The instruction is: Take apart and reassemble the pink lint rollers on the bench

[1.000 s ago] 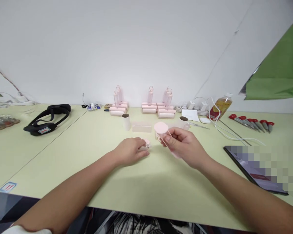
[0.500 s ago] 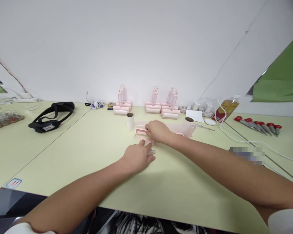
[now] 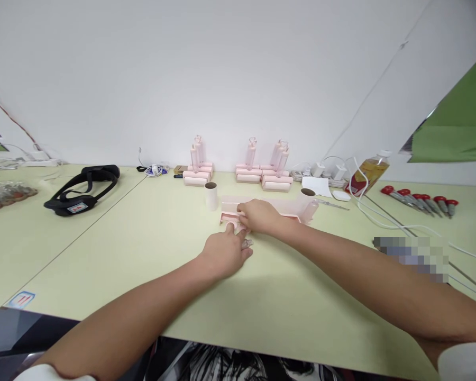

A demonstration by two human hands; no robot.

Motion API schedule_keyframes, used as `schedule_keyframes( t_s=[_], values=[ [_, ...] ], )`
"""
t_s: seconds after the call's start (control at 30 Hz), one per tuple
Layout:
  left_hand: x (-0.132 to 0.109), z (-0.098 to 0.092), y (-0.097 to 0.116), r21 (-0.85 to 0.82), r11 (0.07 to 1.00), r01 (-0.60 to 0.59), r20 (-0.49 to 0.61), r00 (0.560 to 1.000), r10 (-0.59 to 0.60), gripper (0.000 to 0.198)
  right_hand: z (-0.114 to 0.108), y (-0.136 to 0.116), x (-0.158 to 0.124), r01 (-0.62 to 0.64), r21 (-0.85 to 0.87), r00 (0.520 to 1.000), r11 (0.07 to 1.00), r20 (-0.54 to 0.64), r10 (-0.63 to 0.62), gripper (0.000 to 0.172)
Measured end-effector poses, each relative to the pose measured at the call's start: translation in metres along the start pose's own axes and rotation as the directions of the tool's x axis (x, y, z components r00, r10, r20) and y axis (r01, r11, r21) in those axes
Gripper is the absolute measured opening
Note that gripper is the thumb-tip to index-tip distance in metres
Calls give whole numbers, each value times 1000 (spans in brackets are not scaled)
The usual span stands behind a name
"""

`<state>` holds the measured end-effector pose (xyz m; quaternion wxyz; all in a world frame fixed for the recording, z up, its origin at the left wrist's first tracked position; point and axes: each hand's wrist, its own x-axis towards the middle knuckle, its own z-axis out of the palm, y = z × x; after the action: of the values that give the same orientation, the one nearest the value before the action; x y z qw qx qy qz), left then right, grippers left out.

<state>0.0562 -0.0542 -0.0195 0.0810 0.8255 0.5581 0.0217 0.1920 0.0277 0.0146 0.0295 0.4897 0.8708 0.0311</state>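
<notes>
My left hand (image 3: 225,251) lies on the pale green table (image 3: 150,248), fingers over a small clear and pink part (image 3: 247,243) that is mostly hidden. My right hand (image 3: 258,216) reaches further out and closes on a pink plastic casing (image 3: 230,216) lying flat on the table. A long pink roller piece (image 3: 310,210) extends to the right of that hand. One cardboard tube (image 3: 211,195) stands upright just left of the casing. Another tube (image 3: 307,194) stands at the right.
Several assembled pink rollers (image 3: 262,177) stand in a row at the back. A black headset (image 3: 80,189) lies at the left. Red-handled screwdrivers (image 3: 418,200), a bottle of amber liquid (image 3: 368,175), white cables (image 3: 384,221) and a dark tablet (image 3: 414,251) are at the right.
My right hand, which held a pink round piece up near me, has gone forward and down onto the pink casing. My left hand slid a little forward on the table.
</notes>
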Motion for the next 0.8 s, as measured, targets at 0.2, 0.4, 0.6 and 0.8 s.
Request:
schedule_keyframes(
  t_s=[0.2, 0.4, 0.6, 0.8],
  values=[
    [1, 1, 0, 23, 999, 27, -27, 999, -27, 51, 10, -3, -55, 20, 83, 999, 996, -39, -17, 25],
    [1, 2, -1, 57, 998, 32, -42, 999, -30, 48, 29, -16, -81, 14, 162, 993, 987, -122, 6, 28],
    [-1, 3, -2, 83, 996, 33, -44, 999, -29, 50, 38, -3, -67, -40, 186, 967, 982, -240, 85, 36],
    [-2, 4, -1, 116, 993, 26, -61, 998, -19, 49, 43, -4, -68, -7, 205, 982, 979, -181, 44, 33]
  ],
)
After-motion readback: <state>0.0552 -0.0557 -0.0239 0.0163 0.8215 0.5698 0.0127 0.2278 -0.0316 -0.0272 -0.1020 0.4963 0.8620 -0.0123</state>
